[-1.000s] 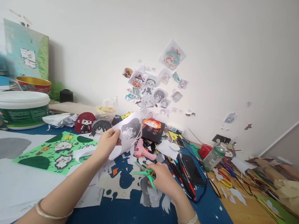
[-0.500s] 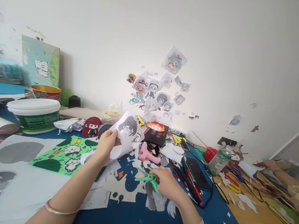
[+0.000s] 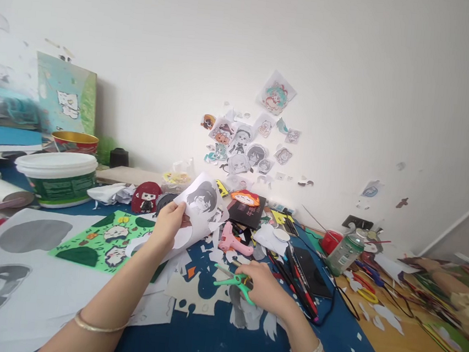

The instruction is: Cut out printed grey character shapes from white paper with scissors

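The left hand [image 3: 167, 222] pinches a white paper [image 3: 201, 195] between thumb and fingers, held up above the table. The paper has a face with dark hair on it, and it curls at the bottom. The right hand [image 3: 263, 286] is curled around the handles of green scissors [image 3: 236, 280] — their blades are apart and point to the left. The scissors and the paper do not touch.

Under the right hand lie grey paper bits [image 3: 242, 312], and between the two arms is a tan sheet with holes [image 3: 184, 288]. Just past the right hand is a pink glue gun [image 3: 234, 242]. To the right of that hand lie some pens [image 3: 297, 276], and farther right stands a clear jar [image 3: 347, 252].

To the left of the left hand lies a green sheet [image 3: 99, 238] with little drawings on it. Farther left sits a big tub [image 3: 55, 178] with a white lid. Well beyond both hands, lots of small pictures [image 3: 241, 143] are on the wall — most of them bunched together.
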Action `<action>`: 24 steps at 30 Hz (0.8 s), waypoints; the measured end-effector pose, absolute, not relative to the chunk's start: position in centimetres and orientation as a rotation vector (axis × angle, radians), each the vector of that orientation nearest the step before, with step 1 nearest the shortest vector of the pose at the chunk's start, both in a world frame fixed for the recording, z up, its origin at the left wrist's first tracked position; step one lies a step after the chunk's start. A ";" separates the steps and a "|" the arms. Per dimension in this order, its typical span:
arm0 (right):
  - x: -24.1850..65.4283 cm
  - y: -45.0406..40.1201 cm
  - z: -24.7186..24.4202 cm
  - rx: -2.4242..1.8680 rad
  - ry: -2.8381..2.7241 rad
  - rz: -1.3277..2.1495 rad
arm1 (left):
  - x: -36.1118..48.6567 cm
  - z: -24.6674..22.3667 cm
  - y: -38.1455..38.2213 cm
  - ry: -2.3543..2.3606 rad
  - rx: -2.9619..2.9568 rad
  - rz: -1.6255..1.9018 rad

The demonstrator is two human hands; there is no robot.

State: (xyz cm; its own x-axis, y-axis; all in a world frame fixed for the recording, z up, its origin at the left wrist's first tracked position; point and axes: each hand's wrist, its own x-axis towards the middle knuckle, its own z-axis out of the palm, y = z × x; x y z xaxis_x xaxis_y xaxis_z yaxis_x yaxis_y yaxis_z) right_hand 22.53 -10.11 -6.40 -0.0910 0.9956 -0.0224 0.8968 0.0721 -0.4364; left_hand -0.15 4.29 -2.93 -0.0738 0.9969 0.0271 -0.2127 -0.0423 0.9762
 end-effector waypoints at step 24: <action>23.5 -10.8 -5.1 -1.765 -2.087 0.683 | 0.0 -2.2 3.9 1.133 1.036 1.360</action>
